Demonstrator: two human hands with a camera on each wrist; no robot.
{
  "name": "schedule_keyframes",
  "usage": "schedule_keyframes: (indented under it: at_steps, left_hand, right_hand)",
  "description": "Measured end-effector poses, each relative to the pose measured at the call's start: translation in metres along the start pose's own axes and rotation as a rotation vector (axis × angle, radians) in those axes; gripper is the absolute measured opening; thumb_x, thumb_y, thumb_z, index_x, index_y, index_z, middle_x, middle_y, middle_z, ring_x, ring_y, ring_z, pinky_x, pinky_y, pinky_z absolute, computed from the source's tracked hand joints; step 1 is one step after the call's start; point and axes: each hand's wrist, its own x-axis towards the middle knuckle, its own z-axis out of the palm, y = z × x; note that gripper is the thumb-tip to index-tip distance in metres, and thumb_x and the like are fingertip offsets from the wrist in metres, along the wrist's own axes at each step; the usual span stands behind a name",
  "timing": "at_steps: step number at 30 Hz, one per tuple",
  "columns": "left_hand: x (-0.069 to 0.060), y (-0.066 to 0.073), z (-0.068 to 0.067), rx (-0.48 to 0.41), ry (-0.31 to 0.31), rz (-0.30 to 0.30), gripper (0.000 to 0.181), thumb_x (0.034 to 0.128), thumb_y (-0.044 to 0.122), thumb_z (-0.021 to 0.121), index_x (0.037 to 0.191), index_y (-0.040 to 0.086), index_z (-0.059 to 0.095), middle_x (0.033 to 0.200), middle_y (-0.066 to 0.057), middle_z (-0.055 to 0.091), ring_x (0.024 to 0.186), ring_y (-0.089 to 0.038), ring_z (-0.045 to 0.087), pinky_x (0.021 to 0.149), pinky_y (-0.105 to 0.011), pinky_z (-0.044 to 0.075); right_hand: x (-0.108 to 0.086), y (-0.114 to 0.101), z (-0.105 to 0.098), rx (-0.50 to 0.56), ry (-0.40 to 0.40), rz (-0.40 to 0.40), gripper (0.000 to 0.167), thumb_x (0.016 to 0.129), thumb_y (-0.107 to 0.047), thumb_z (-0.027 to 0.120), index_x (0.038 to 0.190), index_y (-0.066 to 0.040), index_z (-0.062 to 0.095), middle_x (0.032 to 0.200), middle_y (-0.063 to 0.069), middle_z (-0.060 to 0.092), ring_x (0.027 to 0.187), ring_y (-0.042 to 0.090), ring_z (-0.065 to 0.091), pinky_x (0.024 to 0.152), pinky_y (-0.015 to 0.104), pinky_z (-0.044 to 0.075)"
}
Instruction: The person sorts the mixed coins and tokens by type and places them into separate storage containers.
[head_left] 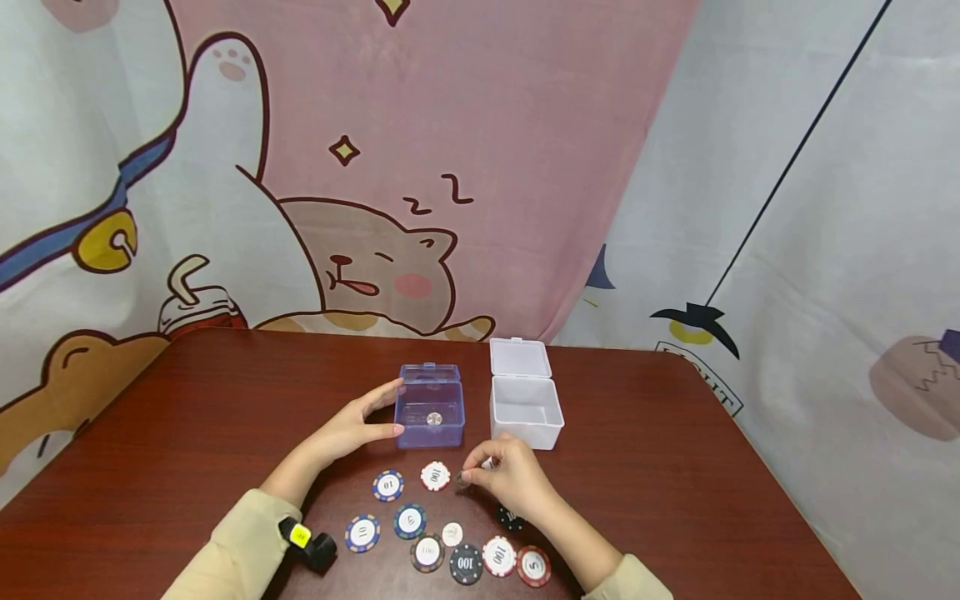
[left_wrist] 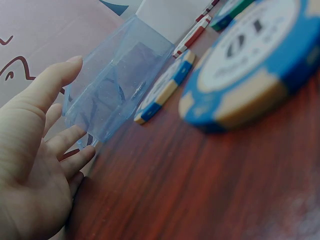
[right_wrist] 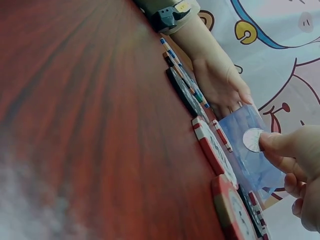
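A translucent blue plastic box (head_left: 429,437) stands with its lid raised, and a silver coin (head_left: 434,419) lies inside. My left hand (head_left: 358,427) is at the left side of this box, its fingers and thumb extended; the left wrist view shows the fingertips near the box wall (left_wrist: 117,85). Between thumb and fingertips, my right hand (head_left: 513,477) pinches another silver coin (right_wrist: 253,140), held above the table in front of the boxes. A loose coin (head_left: 452,534) lies among the poker chips. To the right stands a white box (head_left: 527,435), lid up.
Several poker chips are spread over the brown table (head_left: 645,467): a blue one (head_left: 363,533), a green-and-blue one (head_left: 410,522), a black one (head_left: 467,564), a red one (head_left: 533,567). One black chip (head_left: 511,518) is partly hidden by my right wrist. A cartoon curtain (head_left: 525,167) hangs behind.
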Motion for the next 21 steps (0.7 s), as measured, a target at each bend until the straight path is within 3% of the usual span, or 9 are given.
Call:
schedule_keyframes:
  at_steps: [8, 16, 21]
  left_hand:
    - [0.0, -0.003, 0.001, -0.001, 0.001, 0.014, 0.076, 0.0849, 0.017, 0.073, 0.149, 0.009, 0.032, 0.145, -0.017, 0.041, 0.132, -0.036, 0.036, 0.106, -0.06, 0.018]
    - [0.001, -0.002, 0.001, -0.001, -0.004, 0.012, 0.076, 0.0854, 0.017, 0.072, 0.149, 0.009, 0.032, 0.146, -0.017, 0.04, 0.133, -0.036, 0.035, 0.106, -0.059, 0.017]
    - [0.001, -0.001, 0.0, 0.002, -0.004, 0.007, 0.077, 0.0852, 0.018, 0.072, 0.149, 0.008, 0.032, 0.146, -0.018, 0.04, 0.133, -0.036, 0.034, 0.107, -0.059, 0.017]
  right_hand:
    - [0.004, -0.007, -0.001, 0.037, 0.065, -0.034, 0.014, 0.071, -0.01, 0.083, 0.069, -0.019, 0.072, 0.066, -0.016, 0.056, 0.067, 0.019, 0.051, 0.069, 0.029, 0.043]
    - [0.009, -0.019, -0.011, 0.088, 0.12, -0.015, 0.013, 0.072, -0.008, 0.082, 0.07, -0.017, 0.073, 0.067, -0.011, 0.052, 0.07, 0.025, 0.051, 0.058, 0.024, 0.041]
    - [0.013, -0.026, -0.017, 0.103, 0.164, -0.006, 0.011, 0.073, -0.008, 0.082, 0.07, -0.015, 0.073, 0.068, -0.011, 0.054, 0.073, 0.027, 0.051, 0.063, 0.028, 0.041]
